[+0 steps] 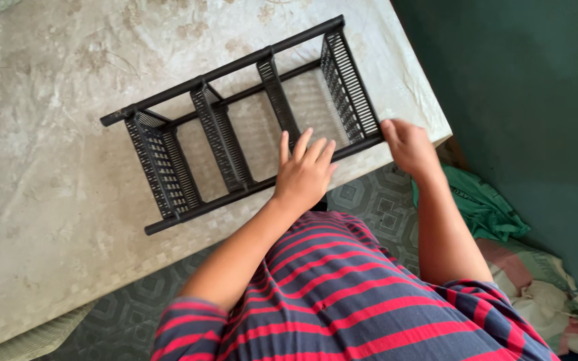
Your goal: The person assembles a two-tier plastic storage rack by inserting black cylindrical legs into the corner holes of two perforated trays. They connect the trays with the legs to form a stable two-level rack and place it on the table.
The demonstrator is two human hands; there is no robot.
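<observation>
— So, what takes up most of the view?

— A wide table (55, 200) under a pale, mottled covering, running from the left edge to its corner at the right. Beside it, a dark green wall (523, 87), and below the table a floor (362, 197) with a grey-green geometric pattern.

— And on the table?

— A black plastic shelf rack (235, 124) lying on its side, near the table's right end. Two long round rails frame it, one far and one near, and four slatted panels stand between them, making open bays through which the covering shows.

— Whose arms are those?

— The person's own, coming up from a shirt (342, 301) striped navy and red at the bottom of the picture.

— What is the left hand doing?

— The left hand (304, 174) lies open, fingers spread and flat, resting on the near rail around the third panel. It presses rather than grips.

— The right one?

— The right hand (406, 144) sits at the rack's right end, by the table corner, fingers curled around the end of the near rail where the last panel meets it.

— Anything smaller lying about?

— A heap of cloth (496, 207) on the floor to the right, green on top, with pink and white pieces lower down.
</observation>
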